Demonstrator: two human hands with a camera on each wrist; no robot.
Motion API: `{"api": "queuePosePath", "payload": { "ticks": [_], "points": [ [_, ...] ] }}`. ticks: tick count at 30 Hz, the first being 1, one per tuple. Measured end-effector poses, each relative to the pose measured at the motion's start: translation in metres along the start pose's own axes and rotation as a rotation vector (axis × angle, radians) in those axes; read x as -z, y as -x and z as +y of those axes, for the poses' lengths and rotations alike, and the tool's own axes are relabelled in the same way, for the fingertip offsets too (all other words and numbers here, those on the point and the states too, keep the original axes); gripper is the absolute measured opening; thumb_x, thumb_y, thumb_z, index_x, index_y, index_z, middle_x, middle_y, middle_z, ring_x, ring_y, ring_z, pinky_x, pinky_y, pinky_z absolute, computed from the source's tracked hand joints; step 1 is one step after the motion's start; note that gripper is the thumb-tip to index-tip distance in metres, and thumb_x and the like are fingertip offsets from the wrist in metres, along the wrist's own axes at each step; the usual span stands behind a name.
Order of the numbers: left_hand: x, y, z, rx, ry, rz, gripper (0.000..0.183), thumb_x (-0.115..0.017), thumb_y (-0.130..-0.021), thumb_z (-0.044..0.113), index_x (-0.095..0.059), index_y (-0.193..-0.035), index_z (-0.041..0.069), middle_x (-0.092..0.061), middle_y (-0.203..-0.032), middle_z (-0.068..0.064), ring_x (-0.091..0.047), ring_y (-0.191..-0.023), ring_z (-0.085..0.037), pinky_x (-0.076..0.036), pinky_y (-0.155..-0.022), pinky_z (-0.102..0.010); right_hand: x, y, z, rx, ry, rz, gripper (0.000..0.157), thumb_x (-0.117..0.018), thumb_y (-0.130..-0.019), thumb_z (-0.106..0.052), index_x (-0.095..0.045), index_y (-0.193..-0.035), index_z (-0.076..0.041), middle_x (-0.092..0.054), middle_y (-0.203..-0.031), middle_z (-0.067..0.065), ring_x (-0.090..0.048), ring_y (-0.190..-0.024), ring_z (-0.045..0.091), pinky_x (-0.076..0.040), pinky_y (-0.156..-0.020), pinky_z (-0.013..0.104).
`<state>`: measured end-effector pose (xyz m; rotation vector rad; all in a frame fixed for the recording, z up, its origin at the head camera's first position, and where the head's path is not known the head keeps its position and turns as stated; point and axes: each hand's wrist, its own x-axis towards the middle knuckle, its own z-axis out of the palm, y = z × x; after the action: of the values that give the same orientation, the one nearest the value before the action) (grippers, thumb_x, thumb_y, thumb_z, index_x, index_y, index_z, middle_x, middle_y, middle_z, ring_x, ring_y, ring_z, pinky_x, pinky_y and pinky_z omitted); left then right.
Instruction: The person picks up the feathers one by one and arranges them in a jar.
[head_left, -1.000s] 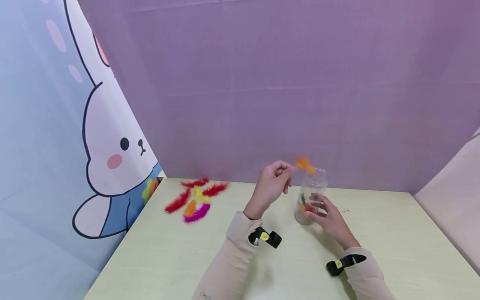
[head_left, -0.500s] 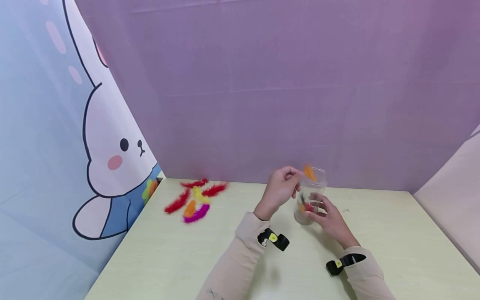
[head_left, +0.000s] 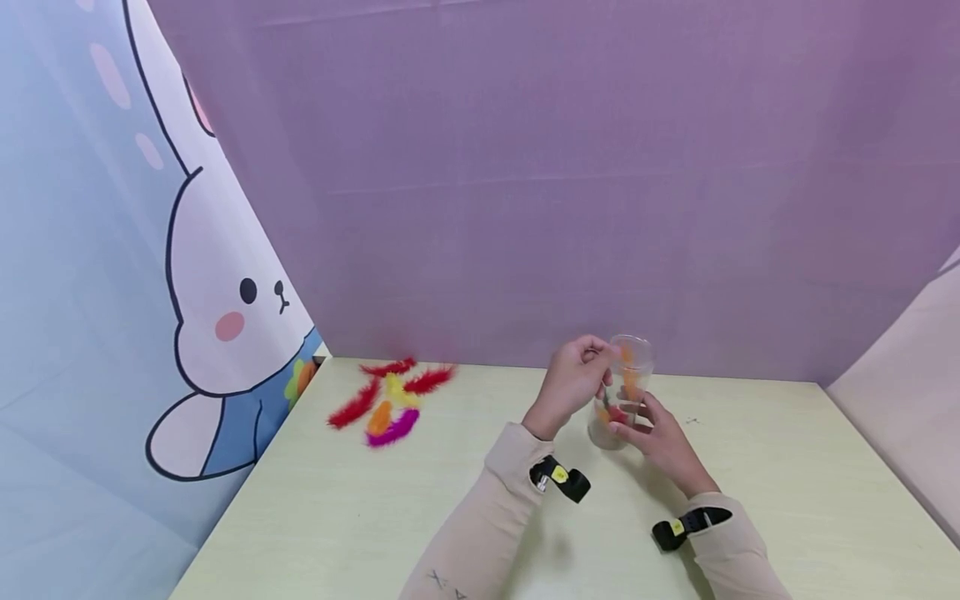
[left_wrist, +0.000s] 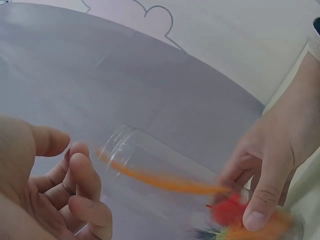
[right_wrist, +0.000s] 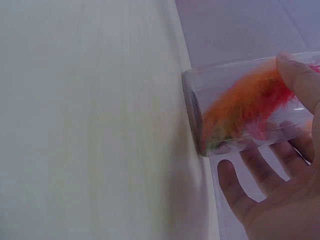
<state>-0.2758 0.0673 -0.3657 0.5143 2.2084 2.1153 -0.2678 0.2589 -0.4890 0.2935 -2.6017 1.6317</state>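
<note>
My right hand [head_left: 663,442] holds a clear jar [right_wrist: 200,75] around its lower half, thumb on the near side. Orange, red and dark feathers [right_wrist: 250,100] lie bunched in its bottom. One long orange feather [left_wrist: 165,182] stretches down inside from the mouth, blurred in the left wrist view, its upper end near the rim. My left hand [head_left: 573,379] is beside the jar's mouth. Its thumb and bent forefinger [left_wrist: 80,150] stand slightly apart, a short gap from the feather's end.
On the pale table [head_left: 300,517] at left lie red feathers [head_left: 356,404], a yellow feather [head_left: 401,390], an orange feather [head_left: 380,418] and a purple feather [head_left: 393,429]. Behind the table hangs a purple cloth [head_left: 525,167]; a rabbit-print cloth [head_left: 225,250] is at left.
My left hand has moved right and slightly down to the jar's mouth. The orange feather it pinched has gone from above the rim to inside the jar. The right hand has stayed put.
</note>
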Motion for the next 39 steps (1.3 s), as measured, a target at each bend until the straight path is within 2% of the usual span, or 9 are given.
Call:
{"api": "queuePosePath", "payload": {
  "ticks": [6, 13, 19, 22, 28, 34, 39],
  "points": [
    [0.001, 0.000, -0.003, 0.008, 0.009, 0.000, 0.017, -0.062, -0.103, 0.025, -0.068, -0.099, 0.009, -0.058, -0.066, 0.002, -0.049, -0.050, -0.012, -0.044, -0.051, -0.022, 0.000, -0.001, -0.001, -0.019, 0.002, -0.006, 0.077, -0.072, -0.097, -0.030, -0.032, -0.157, -0.007, -0.041, -0.156, 0.024, -0.046, -0.140, 0.045, -0.046, -0.110, 0.057],
    [0.003, 0.002, -0.012, 0.024, 0.007, 0.015, 0.015, -0.063, -0.102, 0.024, -0.068, -0.099, 0.010, -0.061, -0.069, -0.005, -0.050, -0.051, -0.013, -0.043, -0.050, -0.023, 0.000, -0.001, 0.001, -0.017, 0.005, -0.004, 0.076, -0.073, -0.096, -0.030, -0.033, -0.157, -0.008, -0.043, -0.155, 0.023, -0.047, -0.140, 0.045, -0.045, -0.110, 0.058],
    [0.009, 0.006, -0.024, 0.038, -0.027, 0.035, 0.014, -0.062, -0.102, 0.024, -0.069, -0.100, 0.011, -0.059, -0.065, 0.002, -0.050, -0.050, -0.011, -0.042, -0.050, -0.023, 0.001, -0.001, 0.002, -0.007, 0.018, -0.007, 0.076, -0.072, -0.097, -0.030, -0.032, -0.158, -0.008, -0.041, -0.156, 0.024, -0.046, -0.140, 0.046, -0.045, -0.110, 0.057],
    [0.013, 0.008, -0.033, 0.044, -0.044, 0.047, 0.016, -0.062, -0.102, 0.022, -0.070, -0.103, 0.008, -0.058, -0.064, 0.003, -0.050, -0.049, -0.011, -0.042, -0.050, -0.023, 0.000, -0.001, 0.002, -0.009, 0.018, -0.006, 0.076, -0.072, -0.097, -0.031, -0.032, -0.158, -0.008, -0.041, -0.156, 0.024, -0.046, -0.140, 0.045, -0.045, -0.110, 0.057],
    [0.024, 0.014, -0.046, 0.074, -0.101, 0.056, 0.020, -0.061, -0.102, 0.022, -0.069, -0.103, 0.004, -0.057, -0.062, 0.004, -0.050, -0.047, -0.010, -0.042, -0.051, -0.022, -0.001, -0.002, 0.005, -0.026, 0.023, -0.003, 0.078, -0.072, -0.096, -0.036, -0.032, -0.158, -0.009, -0.041, -0.156, 0.024, -0.045, -0.141, 0.045, -0.044, -0.111, 0.059],
    [0.041, 0.020, -0.056, 0.078, -0.186, 0.048, 0.017, -0.062, -0.100, 0.023, -0.069, -0.097, 0.008, -0.058, -0.060, 0.005, -0.052, -0.046, -0.010, -0.043, -0.050, -0.022, 0.001, -0.002, 0.004, -0.044, 0.016, -0.005, 0.080, -0.072, -0.095, -0.038, -0.032, -0.158, -0.010, -0.040, -0.157, 0.024, -0.043, -0.142, 0.046, -0.042, -0.112, 0.060],
    [0.061, 0.028, -0.065, 0.049, -0.319, 0.036, 0.013, -0.063, -0.099, 0.025, -0.068, -0.094, 0.015, -0.062, -0.062, 0.005, -0.056, -0.048, -0.009, -0.044, -0.050, -0.023, 0.001, -0.002, 0.006, -0.038, 0.012, -0.008, 0.080, -0.073, -0.095, -0.037, -0.032, -0.158, -0.010, -0.040, -0.157, 0.024, -0.044, -0.142, 0.045, -0.043, -0.112, 0.060]
  ]
}}
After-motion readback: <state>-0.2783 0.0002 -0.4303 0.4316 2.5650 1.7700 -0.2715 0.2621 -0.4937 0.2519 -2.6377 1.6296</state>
